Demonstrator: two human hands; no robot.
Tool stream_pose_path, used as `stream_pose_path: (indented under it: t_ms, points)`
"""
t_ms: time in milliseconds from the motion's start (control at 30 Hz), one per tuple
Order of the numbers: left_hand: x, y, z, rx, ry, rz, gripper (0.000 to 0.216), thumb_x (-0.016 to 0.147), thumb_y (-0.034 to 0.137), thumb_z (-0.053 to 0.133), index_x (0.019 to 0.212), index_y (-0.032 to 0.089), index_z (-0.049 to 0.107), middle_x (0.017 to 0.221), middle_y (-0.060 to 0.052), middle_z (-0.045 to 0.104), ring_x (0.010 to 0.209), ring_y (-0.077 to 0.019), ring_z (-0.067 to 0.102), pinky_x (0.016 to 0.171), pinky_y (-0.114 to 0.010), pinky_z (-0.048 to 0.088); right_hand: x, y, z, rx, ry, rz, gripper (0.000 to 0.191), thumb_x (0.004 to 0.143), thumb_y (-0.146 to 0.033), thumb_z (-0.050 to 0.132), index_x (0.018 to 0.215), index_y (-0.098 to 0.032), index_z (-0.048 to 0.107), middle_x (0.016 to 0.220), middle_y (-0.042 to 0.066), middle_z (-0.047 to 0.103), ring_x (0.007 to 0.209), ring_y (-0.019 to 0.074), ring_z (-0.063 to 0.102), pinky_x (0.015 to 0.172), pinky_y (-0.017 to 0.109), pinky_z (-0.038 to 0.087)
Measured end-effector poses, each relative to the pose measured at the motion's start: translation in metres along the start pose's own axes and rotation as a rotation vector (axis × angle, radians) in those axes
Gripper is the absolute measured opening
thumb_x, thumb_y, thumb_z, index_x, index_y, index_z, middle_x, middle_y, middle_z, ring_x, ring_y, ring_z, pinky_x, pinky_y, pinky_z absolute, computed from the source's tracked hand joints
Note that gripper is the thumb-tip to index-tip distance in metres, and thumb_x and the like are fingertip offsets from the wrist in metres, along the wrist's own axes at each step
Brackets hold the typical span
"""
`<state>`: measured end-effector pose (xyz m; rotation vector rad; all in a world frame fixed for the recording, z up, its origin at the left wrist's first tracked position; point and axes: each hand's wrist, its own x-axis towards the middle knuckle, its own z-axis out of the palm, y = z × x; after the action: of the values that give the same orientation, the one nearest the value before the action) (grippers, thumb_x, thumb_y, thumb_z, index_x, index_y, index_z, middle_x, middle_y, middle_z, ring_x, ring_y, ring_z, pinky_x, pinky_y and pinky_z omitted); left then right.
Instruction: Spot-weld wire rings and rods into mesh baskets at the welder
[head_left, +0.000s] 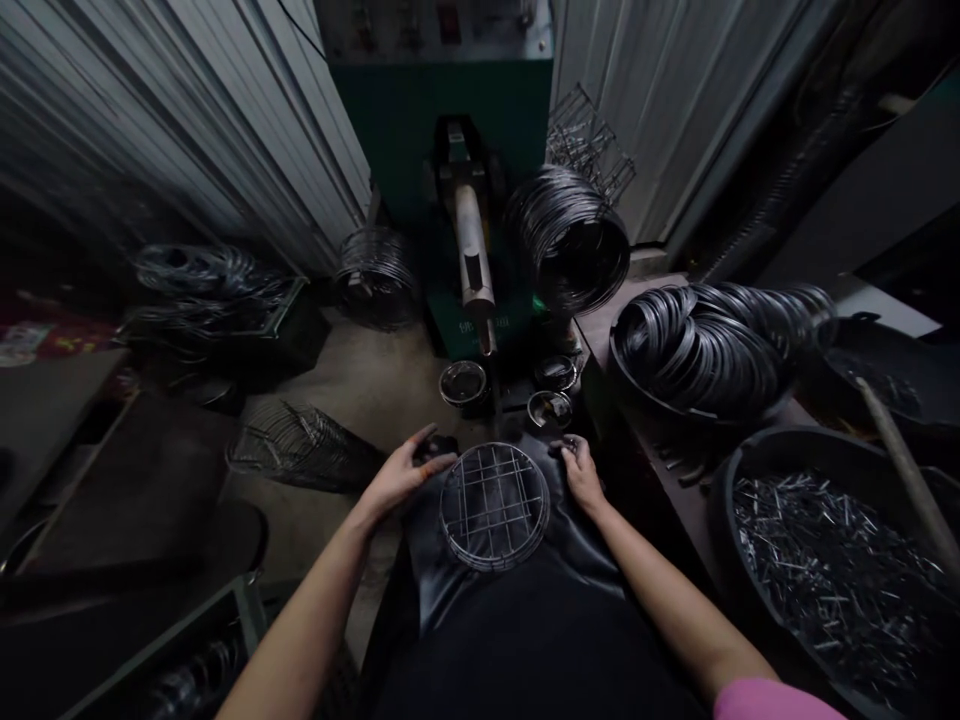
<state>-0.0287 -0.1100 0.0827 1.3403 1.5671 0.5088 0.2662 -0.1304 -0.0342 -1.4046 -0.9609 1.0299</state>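
A round wire grid (495, 505), with crossed wires inside a ring rim, lies on a dark, shiny apron (439, 585) over my lap. To its left is my left hand (409, 468), thumb and forefinger apart, the fingertips dark and close to the rim. A dark patch between those fingers is hard to make out. On the other side, my right hand (581, 472) has its fingers curled at the apron's upper edge; whatever they pinch is too dark to name. Ahead stands a green machine (390, 130) with a metal arm (471, 240) pointing down towards me.
Small round bowls (463, 383) sit below the machine arm. At right are a basin of wire rings (701, 350) and a large tub of short metal pieces (832, 570). Wire coils (574, 240) flank the machine. Stacked wire grids (300, 445) lie at left.
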Motion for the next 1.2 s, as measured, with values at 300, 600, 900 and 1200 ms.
stream_pose_path:
  t_ms: [300,600,900,1200]
  points:
    - [0.095,0.039,0.040,0.186,-0.756,-0.208,0.060,0.054,0.064,0.068,0.092,0.017,0.067,0.083,-0.005,0.069,0.072,-0.0210,0.062,0.054,-0.026,0.045,0.015,-0.005,-0.018,0.411,0.138,0.365,0.029,0.063,-0.032,0.067,0.087,-0.018,0.063,0.061,-0.002,0.053,0.051,0.0109,0.050,0.041,0.022,0.037]
    - [0.075,0.035,0.017,0.257,-0.827,-0.206,0.052,0.056,0.061,0.069,0.083,0.017,0.067,0.064,-0.002,0.062,0.052,-0.0147,0.052,0.049,-0.026,0.039,0.014,-0.026,-0.031,0.587,-0.002,0.482,0.024,0.061,-0.021,0.070,0.085,-0.019,0.066,0.069,0.001,0.061,0.061,0.0129,0.057,0.051,0.025,0.048]
    - [0.044,0.026,0.040,-0.001,-0.645,0.010,0.058,0.056,0.056,0.073,0.098,0.017,0.066,0.095,-0.004,0.067,0.088,-0.0193,0.059,0.076,-0.027,0.045,-0.032,-0.030,-0.006,0.495,-0.222,0.441,0.020,0.061,-0.031,0.071,0.075,-0.018,0.065,0.064,0.000,0.059,0.056,0.0127,0.055,0.053,0.026,0.046]
    - [0.056,0.029,0.044,-0.012,-0.768,-0.034,0.053,0.051,0.046,0.078,0.091,0.014,0.066,0.085,-0.005,0.068,0.073,-0.0178,0.060,0.066,-0.029,0.046,-0.019,-0.028,-0.023,0.234,0.004,0.234,0.033,0.063,-0.043,0.068,0.086,-0.019,0.068,0.066,0.001,0.061,0.061,0.0158,0.055,0.055,0.028,0.044]
